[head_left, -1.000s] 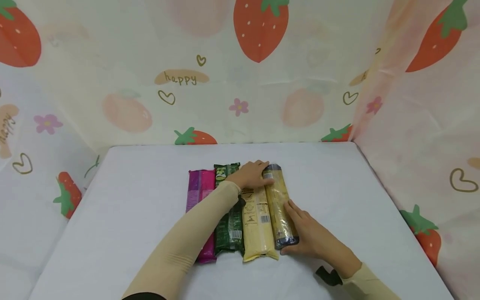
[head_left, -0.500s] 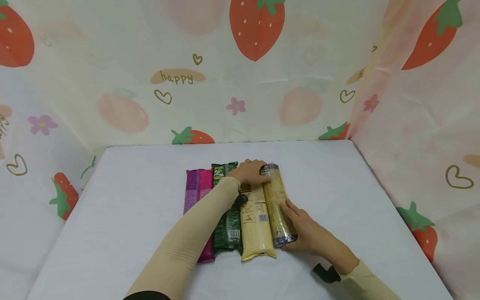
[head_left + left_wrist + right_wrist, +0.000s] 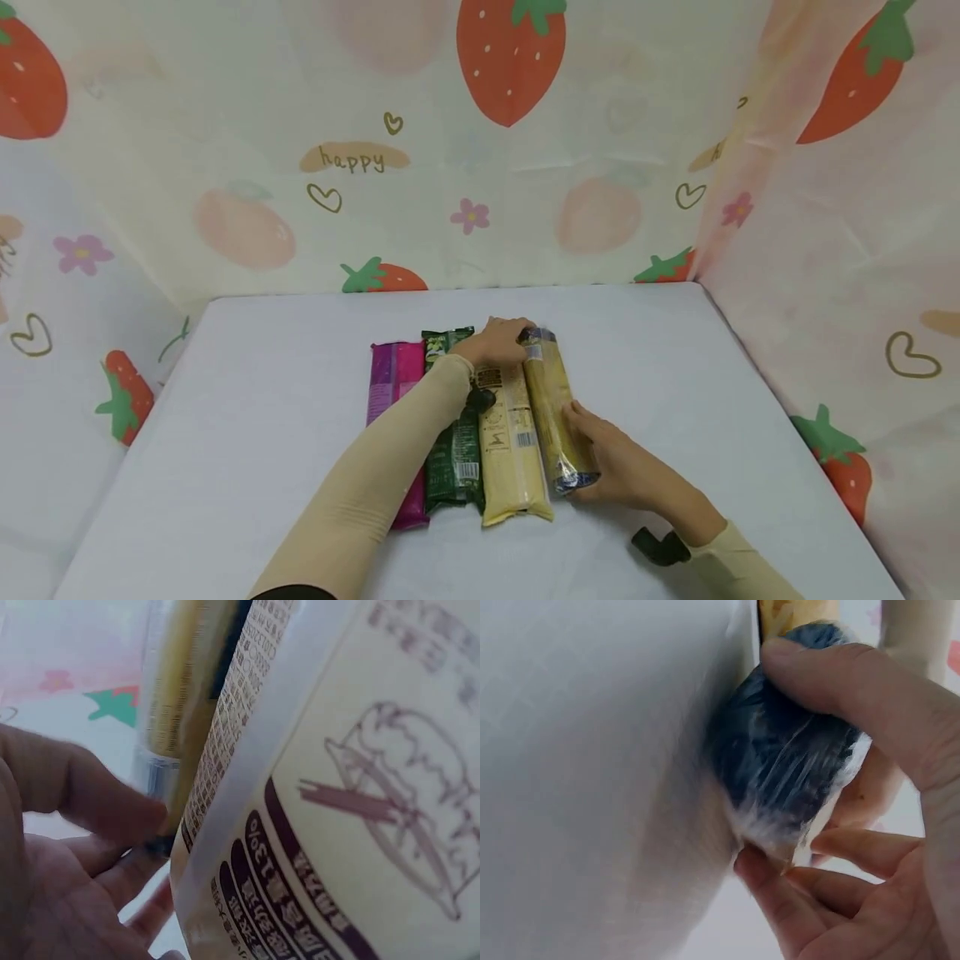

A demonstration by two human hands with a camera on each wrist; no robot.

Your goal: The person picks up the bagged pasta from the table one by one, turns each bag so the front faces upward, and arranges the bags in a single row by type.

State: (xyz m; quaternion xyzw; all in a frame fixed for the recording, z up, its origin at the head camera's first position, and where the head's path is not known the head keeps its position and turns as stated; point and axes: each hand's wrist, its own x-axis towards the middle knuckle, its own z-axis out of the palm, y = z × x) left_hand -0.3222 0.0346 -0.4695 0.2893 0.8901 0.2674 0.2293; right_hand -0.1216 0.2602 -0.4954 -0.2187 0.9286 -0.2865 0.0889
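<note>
Golden packet [image 3: 546, 383], long and slim with dark-blue ends, lies on a white table [image 3: 285, 358] just to the person's right of a cream packet [image 3: 513, 450], its length running nearly the same way. Left of the cream packet come a green packet [image 3: 453, 467] and then a purple packet [image 3: 386, 383], all side by side, probably so that they form one tidy row; a sleeved left arm crosses over both. From where I stand, two bare hands share the golden packet. The left hand [image 3: 498, 342] reaches over the top of the cream packet and pinches the golden packet's far end between thumb and fingers. The right hand [image 3: 630, 471] is on the side away from the cream packet, its thumb against the near end and its other fingers curled along the outer side. Holding opposite ends likely keeps so long a thing straight and stops it swinging askew. So the golden packet sits between the two sets of fingers, gripped at each end. A narrow gap parts its near end from the cream packet; whether that end is raised, I cannot tell.
</note>
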